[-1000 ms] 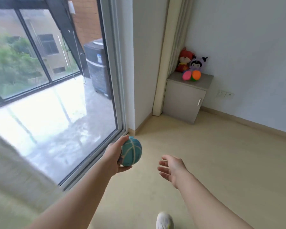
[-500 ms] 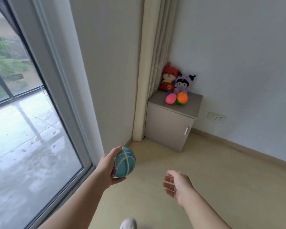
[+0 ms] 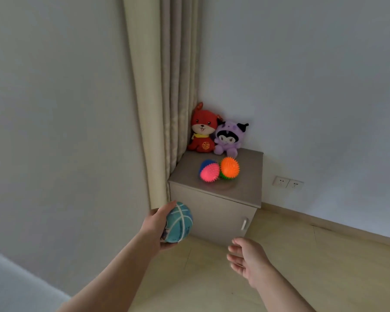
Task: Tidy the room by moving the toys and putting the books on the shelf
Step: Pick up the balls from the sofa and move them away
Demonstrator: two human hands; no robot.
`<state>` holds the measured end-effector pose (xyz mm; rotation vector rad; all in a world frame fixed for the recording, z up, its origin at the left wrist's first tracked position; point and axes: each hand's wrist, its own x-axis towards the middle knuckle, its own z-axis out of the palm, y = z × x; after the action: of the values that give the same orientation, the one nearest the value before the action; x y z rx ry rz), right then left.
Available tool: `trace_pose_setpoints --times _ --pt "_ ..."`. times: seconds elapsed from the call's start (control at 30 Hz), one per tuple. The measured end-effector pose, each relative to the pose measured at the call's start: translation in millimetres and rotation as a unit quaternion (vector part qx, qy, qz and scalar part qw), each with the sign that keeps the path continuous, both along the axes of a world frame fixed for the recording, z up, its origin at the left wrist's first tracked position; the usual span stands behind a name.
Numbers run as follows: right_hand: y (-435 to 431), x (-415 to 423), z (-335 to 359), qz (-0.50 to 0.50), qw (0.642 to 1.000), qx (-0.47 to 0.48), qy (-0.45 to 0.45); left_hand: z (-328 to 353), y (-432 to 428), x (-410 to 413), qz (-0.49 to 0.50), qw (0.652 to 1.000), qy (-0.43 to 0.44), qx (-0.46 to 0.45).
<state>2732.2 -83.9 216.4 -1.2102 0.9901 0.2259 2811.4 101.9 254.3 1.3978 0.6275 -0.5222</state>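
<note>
While left hand (image 3: 154, 228) grips teal ball (image 3: 181, 222), right hand (image 3: 249, 260) fingers (image 3: 234, 258) slack; spiky balls (image 3: 210, 172) occupy cabinet (image 3: 212, 212).

Two plush toys (image 3: 202, 131) and four spiky balls (image 3: 229, 167), two half hidden, are sitting on one surface (image 3: 250, 179); one teal ball (image 3: 179, 224) is showing near.

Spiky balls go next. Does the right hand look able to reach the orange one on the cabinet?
Probably yes: the right hand is empty, and nothing stands between it and the orange ball.
</note>
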Motion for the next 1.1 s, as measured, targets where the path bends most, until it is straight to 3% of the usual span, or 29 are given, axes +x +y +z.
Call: trace_pose_setpoints --times 0.3,0.43,0.67,0.83,0.97,1.03,1.1 --pt "-133 202 -37 0.037 0.999 -0.01 0.027 -48 -137 174 0.019 0.999 -0.039 0.009" --pt "-190 275 -50 0.08 0.995 -0.016 0.056 -74 -201 230 0.051 0.996 -0.021 0.064" --pt "-225 330 -79 0.194 0.977 -0.014 0.092 -115 -258 280 0.057 0.984 0.031 0.168" --pt "-219 344 -96 0.331 0.942 -0.008 0.048 -140 -281 292 0.01 0.986 0.064 0.154" --pt "-207 359 -113 0.316 0.949 -0.014 -0.003 -144 -284 299 -0.07 0.992 0.043 0.1" --pt "-204 363 -120 0.306 0.952 -0.021 -0.021 -139 -272 302 -0.146 0.97 -0.028 0.195" --pt "-201 366 -125 0.329 0.943 -0.033 -0.031 -139 -252 306 -0.197 0.885 -0.118 0.404"
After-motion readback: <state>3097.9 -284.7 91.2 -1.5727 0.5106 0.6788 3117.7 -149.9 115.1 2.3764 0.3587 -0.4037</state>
